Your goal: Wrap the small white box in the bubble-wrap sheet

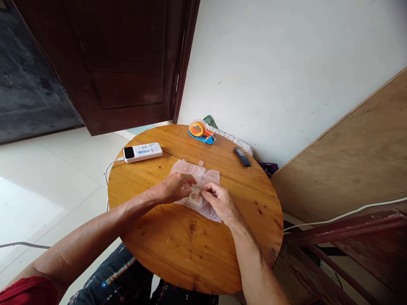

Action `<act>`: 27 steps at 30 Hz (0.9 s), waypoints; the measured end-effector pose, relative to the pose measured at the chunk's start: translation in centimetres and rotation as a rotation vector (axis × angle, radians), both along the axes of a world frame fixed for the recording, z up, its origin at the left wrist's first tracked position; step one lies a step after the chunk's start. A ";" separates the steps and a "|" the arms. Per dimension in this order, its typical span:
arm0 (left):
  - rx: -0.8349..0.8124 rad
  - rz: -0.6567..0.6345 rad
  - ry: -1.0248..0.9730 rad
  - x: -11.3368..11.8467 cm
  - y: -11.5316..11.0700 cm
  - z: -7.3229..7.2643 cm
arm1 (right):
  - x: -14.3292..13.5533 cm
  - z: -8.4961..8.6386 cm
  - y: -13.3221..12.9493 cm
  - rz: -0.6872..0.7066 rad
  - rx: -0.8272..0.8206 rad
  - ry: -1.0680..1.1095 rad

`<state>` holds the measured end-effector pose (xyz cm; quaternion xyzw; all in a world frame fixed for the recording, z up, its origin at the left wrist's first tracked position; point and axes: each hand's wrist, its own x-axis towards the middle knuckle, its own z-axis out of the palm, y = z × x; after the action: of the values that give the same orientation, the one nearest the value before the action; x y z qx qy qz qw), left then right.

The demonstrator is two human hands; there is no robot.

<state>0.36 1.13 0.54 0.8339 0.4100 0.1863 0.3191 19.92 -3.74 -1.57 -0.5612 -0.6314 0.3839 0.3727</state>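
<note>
A sheet of pinkish bubble wrap (211,176) lies on the round wooden table, with a small strip sticking out at its far edge. On its middle rests a small pale card-like piece with reddish print (194,197), partly covered by my hands. My left hand (174,187) hovers over the left part of the wrap, thumb and forefinger apart, nothing visible between them. From the right, my right hand (221,201) pinches with thumb and forefinger at the printed piece's upper right edge. What lies between those fingertips is too small to make out.
An orange and blue tape dispenser (202,131) stands at the table's (190,258) far edge. A white device (143,152) with a cable lies at the left. Toward the right is a dark, pixelated object (242,156). Behind are a white wall (286,63) and a dark door (127,63).
</note>
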 end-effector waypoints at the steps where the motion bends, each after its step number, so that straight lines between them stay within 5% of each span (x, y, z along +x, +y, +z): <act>1: -0.011 -0.001 -0.006 0.0 -0.1 0.0 | 0.0 -0.1 -0.1 0.012 -0.003 0.007; 9: -0.123 -0.042 0.010 0.0 -0.2 0.6 | 0.3 -0.3 -0.5 0.067 0.014 -0.037; 15: -0.152 -0.081 0.032 0.1 0.3 1.1 | 0.2 3.5 -2.2 -0.038 0.335 -0.278; 19: -0.185 -0.139 0.034 0.4 0.6 1.2 | -1.9 5.4 -3.9 0.170 0.515 -0.514; 24: -0.178 -0.113 0.040 0.3 1.1 1.4 | -3.7 4.1 -4.2 0.244 0.452 -0.865; 27: -0.145 0.028 -0.031 -1.7 1.0 1.5 | -3.7 3.6 -4.0 0.249 0.438 -0.904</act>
<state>-1.32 2.15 1.99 0.7998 0.4292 0.1734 0.3822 16.19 -7.69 2.04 -0.5006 -0.8569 0.0034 0.1232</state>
